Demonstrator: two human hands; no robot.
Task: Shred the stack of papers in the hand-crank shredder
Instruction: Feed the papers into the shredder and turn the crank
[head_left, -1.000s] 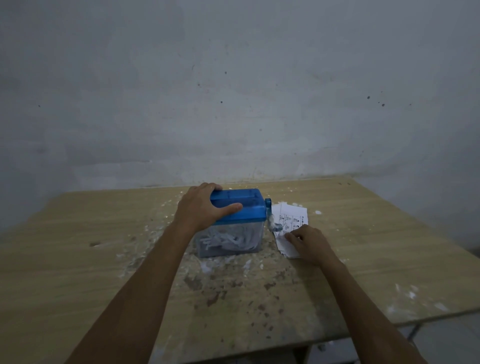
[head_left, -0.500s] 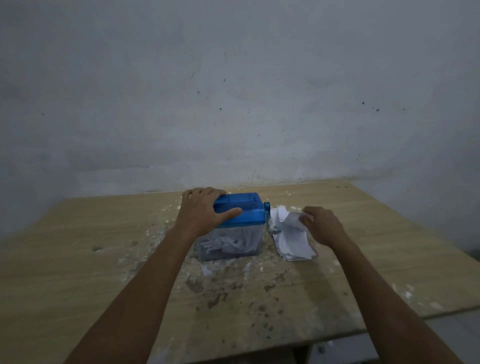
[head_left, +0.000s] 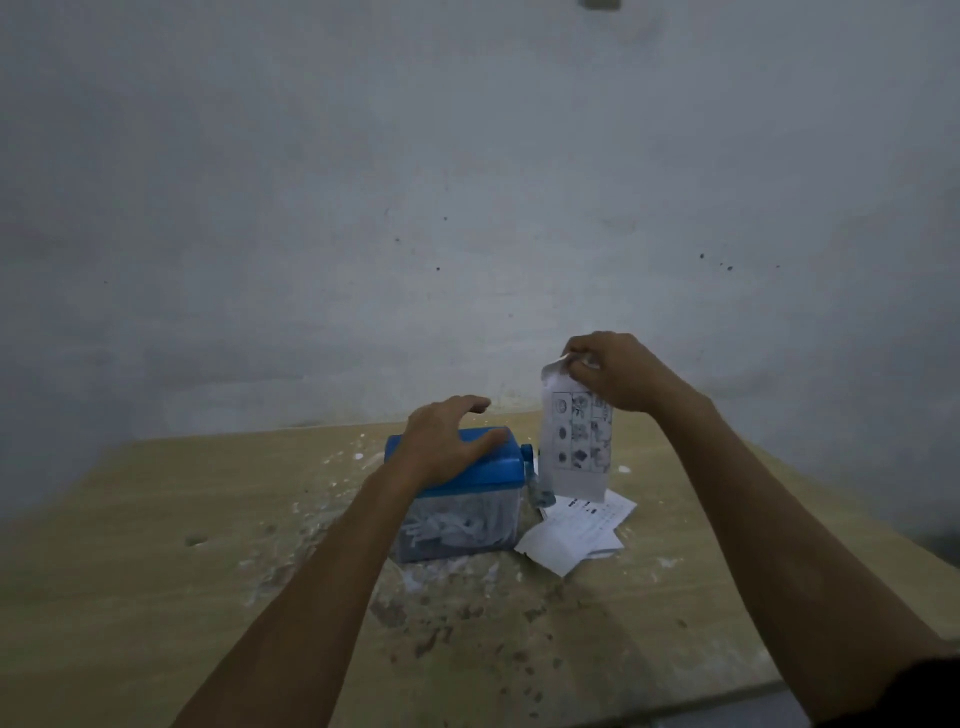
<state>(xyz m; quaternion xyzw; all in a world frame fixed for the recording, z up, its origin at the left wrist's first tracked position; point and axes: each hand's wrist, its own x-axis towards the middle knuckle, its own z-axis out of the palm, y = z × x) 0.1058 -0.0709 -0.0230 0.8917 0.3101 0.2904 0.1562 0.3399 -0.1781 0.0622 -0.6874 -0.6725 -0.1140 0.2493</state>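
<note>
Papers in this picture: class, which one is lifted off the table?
The sheet printed with a grid of pictures, pinched at its top by the right hand, hangs beside the blue shredder. The other papers lie flat on the table.

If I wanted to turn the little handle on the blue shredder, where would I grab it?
Probably at the knob on the low end of the crank, reaching in from the right side of the shredder. The crank hangs down off that wall, and the hanging sheet in the right hand partly blocks that side.
</note>
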